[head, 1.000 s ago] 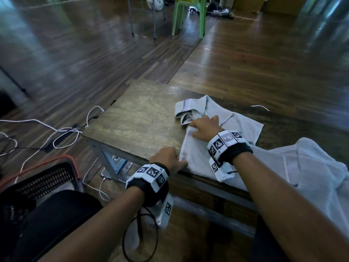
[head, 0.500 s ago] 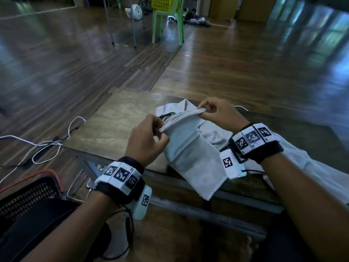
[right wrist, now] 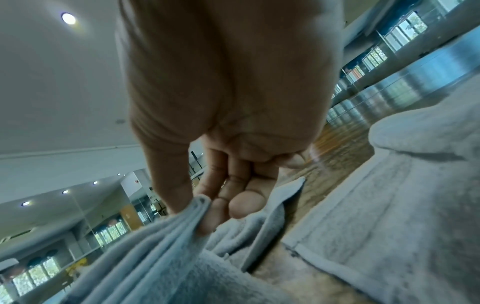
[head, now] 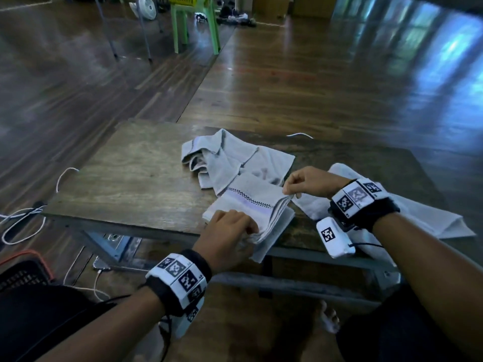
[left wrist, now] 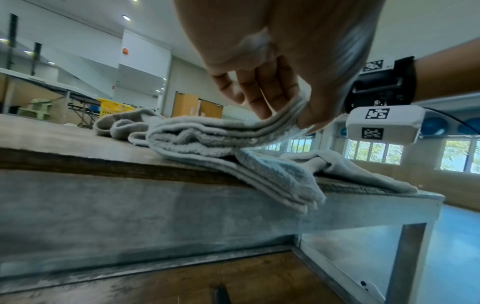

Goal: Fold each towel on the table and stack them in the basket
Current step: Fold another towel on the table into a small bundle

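Observation:
A grey folded towel with a checked band lies on the wooden table by its near edge, one corner hanging over. My left hand pinches its near layers between thumb and fingers. At the far right corner, my right hand pinches the stacked edges. Behind it a crumpled grey towel lies loose. Another pale towel spreads to the right, under my right wrist. The black basket with an orange rim shows only partly at the lower left.
White cables trail over the floor left of the table. A green plastic chair and a small fan stand far behind. My knee hides part of the basket.
The towel was held up in the air between both hands; now it is folded over and laid on the table by the near edge, with both hands lowered onto it.

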`<state>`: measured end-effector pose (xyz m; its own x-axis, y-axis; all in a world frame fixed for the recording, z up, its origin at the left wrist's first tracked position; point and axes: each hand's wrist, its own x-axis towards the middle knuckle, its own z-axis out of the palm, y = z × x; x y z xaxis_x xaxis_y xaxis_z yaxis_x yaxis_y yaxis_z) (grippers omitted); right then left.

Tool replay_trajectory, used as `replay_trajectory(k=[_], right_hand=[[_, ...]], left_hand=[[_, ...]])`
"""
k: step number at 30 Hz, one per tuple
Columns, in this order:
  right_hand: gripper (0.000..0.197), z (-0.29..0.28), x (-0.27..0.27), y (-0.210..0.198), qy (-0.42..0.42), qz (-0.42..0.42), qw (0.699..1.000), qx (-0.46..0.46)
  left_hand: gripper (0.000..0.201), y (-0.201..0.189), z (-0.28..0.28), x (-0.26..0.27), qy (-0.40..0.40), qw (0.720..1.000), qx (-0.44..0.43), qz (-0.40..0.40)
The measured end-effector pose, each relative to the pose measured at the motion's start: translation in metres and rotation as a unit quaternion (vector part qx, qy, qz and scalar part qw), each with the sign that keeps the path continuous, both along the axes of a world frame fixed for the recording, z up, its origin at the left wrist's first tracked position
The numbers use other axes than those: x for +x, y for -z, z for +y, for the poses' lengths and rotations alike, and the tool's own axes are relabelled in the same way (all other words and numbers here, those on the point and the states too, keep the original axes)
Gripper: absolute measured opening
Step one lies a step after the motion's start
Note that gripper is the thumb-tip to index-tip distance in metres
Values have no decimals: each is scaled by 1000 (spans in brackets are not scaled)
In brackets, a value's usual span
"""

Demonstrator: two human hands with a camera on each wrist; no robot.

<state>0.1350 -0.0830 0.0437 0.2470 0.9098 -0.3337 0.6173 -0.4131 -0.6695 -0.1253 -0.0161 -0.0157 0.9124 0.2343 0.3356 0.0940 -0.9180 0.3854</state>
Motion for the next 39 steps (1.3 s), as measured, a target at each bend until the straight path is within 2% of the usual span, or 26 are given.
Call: replay_trajectory(k=[1,3,10,14,16,18,20,22,25,28,31,33,36,37,39], right_hand=[[8,-2,-1,2,-1,10,1000,-3],[12,-4,-1,7,-2,17,1000,-10],[17,-7,1,28,-17,-27,998,-56],[10,-11,2,36,14,-42,997,-61],[9,-12,0,40,30,-39,997,-63],[13,-13,1,41,43,-42,996,-66],[22,-14,3,39,33,-83,992,-85],[25,-16,2,37,11,-121,988,-101],[27,-18,-6,36,-17,-138,982,-131],[36,-20,-12,31,-30,-129,981,-140],[24,-26,-19,9,-16,-97,991,-88],[15,-31,-23,-9,-14,-100,995,8],[13,-39,-30,-35,-9,-115,979,167],[14,-42,-33,-43,-10,-113,971,211],[17,-47,-36,-54,-21,-100,955,278]], left_hand=[[25,1,-3,1,10,1000,4,-2],[25,3,-7,3,20,1000,15,-5],[34,15,-13,13,33,992,120,31],[32,19,-13,14,44,990,123,61],[30,16,-14,13,52,989,113,86],[29,7,-14,14,38,993,54,98],[28,-4,-11,17,-9,995,-42,86],[25,-14,-3,23,-46,994,-93,45],[17,-24,15,34,-79,994,-69,24],[25,-34,28,46,-109,991,-52,49],[38,-42,33,60,-118,988,-62,78],[53,-50,36,69,-119,985,-71,100],[78,-64,37,75,-81,990,-46,104],[77,-69,36,76,-70,991,-44,102],[58,-75,34,77,-62,993,-46,88]])
